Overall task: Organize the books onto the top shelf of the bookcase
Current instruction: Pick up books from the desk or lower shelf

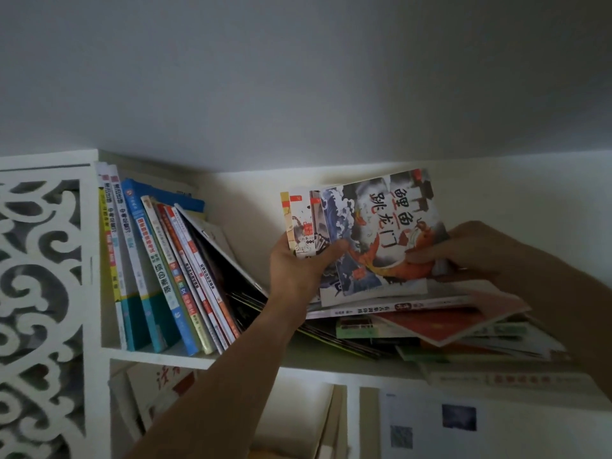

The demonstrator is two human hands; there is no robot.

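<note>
Books (pixel 159 270) already sorted stand at the left of the frame, spines out, leaning rightward against the bookcase's carved side panel (pixel 43 260), with the last thin ones splayed open at a steep slant. Just right of them, in the centre of the frame, my left hand (pixel 298 270) grips the lower corner of a small bundle of picture books (pixel 374 233), thumb across the front cover and fingers behind, holding them nearly upright on the top shelf (pixel 185 357). Further right, my right hand (pixel 463 246) pinches the bundle's other lower edge to steady it. Under and to the right of the bundle lies a loose flat pile (pixel 440 326) of books, fanned and uneven, some poking past the shelf's front edge. I think the main risk is the bundle slipping apart, since the thin books are only clamped at the bottom; another is the slanted row sliding down flat if I bump it while pushing the bundle in, or the ragged pile spilling off the front. Lower compartments at the bottom of the frame hold more books (pixel 159 392), dim and hard to read.
</note>
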